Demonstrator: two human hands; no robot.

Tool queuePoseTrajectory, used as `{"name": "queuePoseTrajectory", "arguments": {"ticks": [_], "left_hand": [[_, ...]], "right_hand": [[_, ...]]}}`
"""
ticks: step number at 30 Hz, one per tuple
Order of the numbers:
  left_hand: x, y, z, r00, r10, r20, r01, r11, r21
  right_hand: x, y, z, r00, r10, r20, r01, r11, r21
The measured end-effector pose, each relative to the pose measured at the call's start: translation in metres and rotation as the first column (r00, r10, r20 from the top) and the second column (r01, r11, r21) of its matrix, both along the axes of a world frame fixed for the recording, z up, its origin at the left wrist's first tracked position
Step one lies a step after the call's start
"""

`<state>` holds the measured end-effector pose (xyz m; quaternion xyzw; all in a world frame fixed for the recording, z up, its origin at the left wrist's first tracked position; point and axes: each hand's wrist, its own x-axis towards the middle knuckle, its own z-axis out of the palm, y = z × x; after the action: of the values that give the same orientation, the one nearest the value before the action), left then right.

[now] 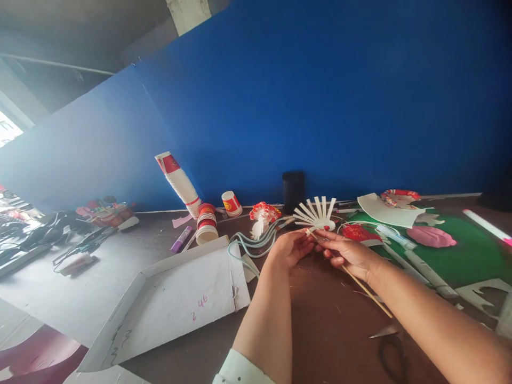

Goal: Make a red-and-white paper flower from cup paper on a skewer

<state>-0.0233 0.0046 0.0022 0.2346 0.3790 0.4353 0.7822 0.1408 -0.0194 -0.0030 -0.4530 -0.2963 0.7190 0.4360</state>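
Holding, between the narrowed fingertips of the left hand (295,248), the upper end of a thin wooden stick (368,290); gripping it lower with the curled fingers of the right hand (347,250), close beside. Cannot tell which fingers also press on the splayed white paper-strip fan (314,212), spread just above the fingertips at the stick's upper end. Slanting down with the stick, past the right hand, toward dark-handled scissors (384,332) on the brown tabletop (320,320). Moving outward to the right, on and around a green mat (476,258): a red paper piece (358,233), a scalloped pink piece (431,237), a curved white sheet (384,216) and, farther off, a pink-ended marker (484,225). To the left, pale looped cords (250,244), an open white cardboard tray (172,304) with handwritten digits, a red-and-white paper ornament (272,212), a single paper cup (231,204), a purple glue stick (181,239) and a tall, leaning paper-cup stack (180,184). Behind the fan, an upright black device (293,191) near a blue partition (320,96).
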Motion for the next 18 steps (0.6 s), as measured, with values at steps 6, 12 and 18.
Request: {"name": "queuePoseTrajectory", "arguments": {"ticks": [6,12,18], "left_hand": [[-0.005,-0.002,-0.001,0.986,-0.127,0.108,0.118,0.989,0.087],[-0.004,-0.001,-0.004,0.993,-0.083,0.087,0.077,0.995,0.069],[-0.002,-0.002,-0.003,0.999,-0.042,0.033,0.04,0.998,0.05]], "right_hand": [[0.002,-0.002,0.003,0.998,0.041,-0.044,-0.04,0.999,0.019],[-0.001,-0.006,0.009,0.995,0.098,-0.034,-0.097,0.994,0.044],[0.0,-0.006,0.01,0.995,0.088,-0.046,-0.086,0.996,0.035]]}}
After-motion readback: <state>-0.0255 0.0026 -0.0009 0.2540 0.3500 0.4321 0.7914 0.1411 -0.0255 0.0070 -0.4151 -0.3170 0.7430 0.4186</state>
